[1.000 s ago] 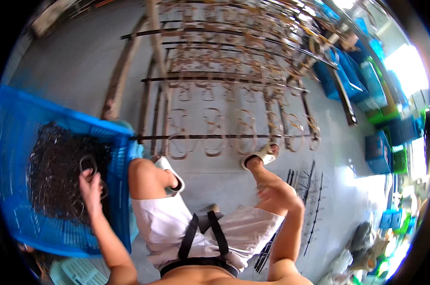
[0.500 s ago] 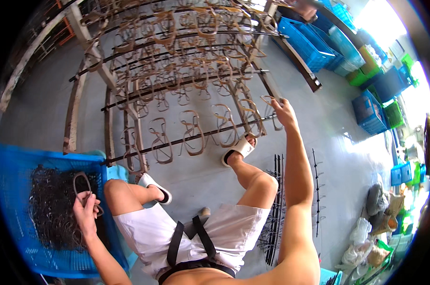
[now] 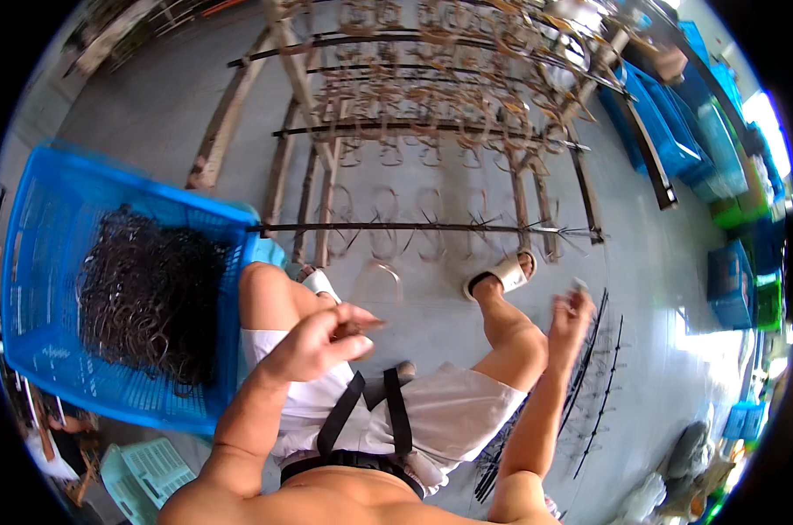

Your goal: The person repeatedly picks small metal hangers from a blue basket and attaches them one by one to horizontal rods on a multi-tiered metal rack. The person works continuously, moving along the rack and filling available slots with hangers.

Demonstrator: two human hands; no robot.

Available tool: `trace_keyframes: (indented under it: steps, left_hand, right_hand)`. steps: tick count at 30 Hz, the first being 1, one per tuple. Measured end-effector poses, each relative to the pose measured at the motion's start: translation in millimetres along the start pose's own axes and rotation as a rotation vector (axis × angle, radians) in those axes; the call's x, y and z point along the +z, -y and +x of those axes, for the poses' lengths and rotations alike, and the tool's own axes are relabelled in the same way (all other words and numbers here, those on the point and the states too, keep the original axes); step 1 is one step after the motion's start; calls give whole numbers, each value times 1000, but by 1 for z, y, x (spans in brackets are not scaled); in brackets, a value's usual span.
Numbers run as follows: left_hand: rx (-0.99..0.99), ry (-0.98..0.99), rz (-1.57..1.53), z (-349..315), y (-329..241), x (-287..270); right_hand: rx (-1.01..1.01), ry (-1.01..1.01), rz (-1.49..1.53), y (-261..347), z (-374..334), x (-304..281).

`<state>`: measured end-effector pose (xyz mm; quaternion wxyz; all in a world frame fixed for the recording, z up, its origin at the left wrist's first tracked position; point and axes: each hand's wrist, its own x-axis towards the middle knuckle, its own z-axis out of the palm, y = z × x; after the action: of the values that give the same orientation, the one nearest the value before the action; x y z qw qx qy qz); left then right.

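My left hand (image 3: 322, 341) is in front of my left knee, its fingers pinched on a thin loop-shaped frame (image 3: 381, 267). The loop stands up from the fingers and is blurred. My right hand (image 3: 571, 319) hangs above the floor beside my right knee, smeared by motion. Its fingers look bent, and whether they hold anything I cannot make out. Ahead of me a rack carries dark rods, and the lowest rod (image 3: 396, 227) has several similar loop-shaped frames along it. At my left a blue crate (image 3: 42, 289) holds a heap of dark, tangled loop-shaped frames (image 3: 151, 297).
Wooden rack posts (image 3: 223, 122) rise before me. Black rods with short prongs (image 3: 602, 385) lie on the floor at my right. A pale green plastic stool (image 3: 147, 472) is behind the crate. Blue crates (image 3: 655, 122) and plastic bags (image 3: 646, 499) line the right side.
My left hand has moved right, from over the crate to in front of my knee, with the loop-shaped frame. My right hand has come down and back from the lowest rod. The view has shifted.
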<state>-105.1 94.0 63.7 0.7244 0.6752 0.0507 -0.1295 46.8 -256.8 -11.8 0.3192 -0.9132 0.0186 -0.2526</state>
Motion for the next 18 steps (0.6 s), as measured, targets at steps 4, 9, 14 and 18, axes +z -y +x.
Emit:
trace_keyframes:
  steps: [4,9,14,18]
  left_hand:
    - [-12,46,2,34,-9,58]
    - [-52,123,185,68,-24,91]
    - [136,371,256,90,-27,81]
    - [415,-406,193,101,-11,43]
  right_hand:
    - [-293,551,585,106,-58,-13]
    - [-365,266,483,106,-55,-15]
    - [-297,1176,617,78,10,-48]
    - [58,613,943,14,48,-36]
